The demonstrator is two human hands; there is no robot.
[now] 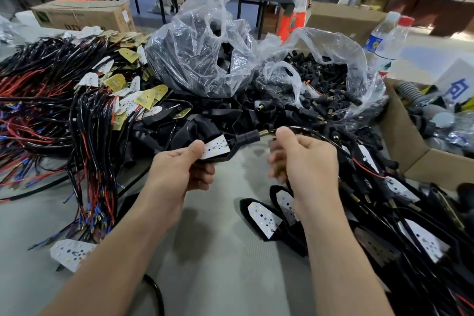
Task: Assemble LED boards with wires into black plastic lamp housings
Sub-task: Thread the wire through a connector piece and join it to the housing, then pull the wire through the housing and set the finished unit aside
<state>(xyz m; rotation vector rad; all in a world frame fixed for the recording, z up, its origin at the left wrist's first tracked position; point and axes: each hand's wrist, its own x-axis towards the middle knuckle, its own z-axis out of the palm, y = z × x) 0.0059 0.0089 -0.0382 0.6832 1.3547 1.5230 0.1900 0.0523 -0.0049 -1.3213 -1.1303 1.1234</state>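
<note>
My left hand (179, 167) grips a black lamp housing (232, 150) with a white LED board (215, 147) seated in it, thumb pressing on the board. A black stem (247, 137) sticks out of the housing toward the right. My right hand (305, 159) pinches the black wire (318, 134) that leaves the stem; its fingers are blurred. Finished housings with white boards (264, 217) lie below my right wrist and in a pile (400, 226) at the right. Loose LED boards with red and black wires (77, 110) are heaped at the left.
Two clear plastic bags stand behind: one with black housings (202, 59), one with small black stems (325, 79). Loose housings (179, 126) lie in front of them. A water bottle (384, 43) and a cardboard box (410, 136) sit at the right. One loose board (69, 253) lies near my left forearm.
</note>
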